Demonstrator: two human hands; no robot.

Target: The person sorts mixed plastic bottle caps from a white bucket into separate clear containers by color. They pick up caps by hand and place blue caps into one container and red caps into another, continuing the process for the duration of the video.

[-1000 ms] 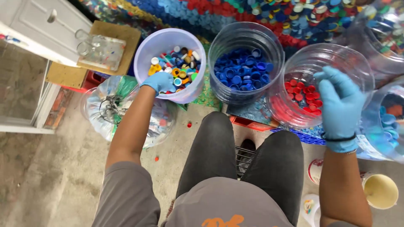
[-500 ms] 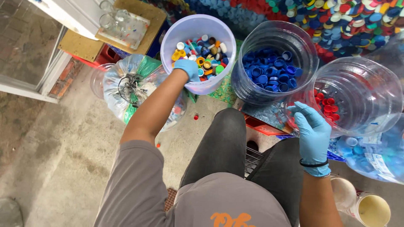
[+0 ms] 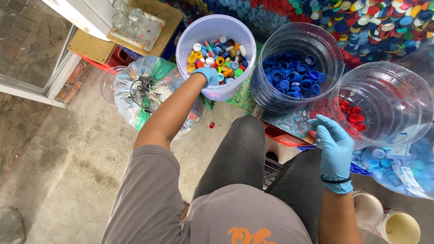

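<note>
The left hand (image 3: 207, 75), in a blue glove, reaches over the near rim of the pale lilac bucket (image 3: 194, 31) at 12 o'clock from the person's lap. Its fingers curl down among the mixed bottle caps (image 3: 221, 56), yellow, orange, white, green and red, which lie in the bottom of that bucket; whether the fingers pinch a cap cannot be told.

The right hand (image 3: 333, 147), also gloved in blue, hovers at about 3 o'clock, just at the near rim of the clear tub (image 3: 398, 86) that holds red caps (image 3: 351, 114). Its fingers are loosely bent with the fingertips drawn close together; whether anything sits between them cannot be told.

Between the two containers, at about 1 o'clock, stands a clear jar (image 3: 325, 45) with blue caps (image 3: 289, 77) in it. At 10 o'clock a knotted clear plastic bag (image 3: 144, 86) rests on the concrete floor (image 3: 68, 149), touching the lilac bucket's side. A single red cap (image 3: 211, 125) lies on the floor near the bucket's base. A heap of sorted caps (image 3: 370, 22) fills the top edge, at 1 to 2 o'clock.
</note>
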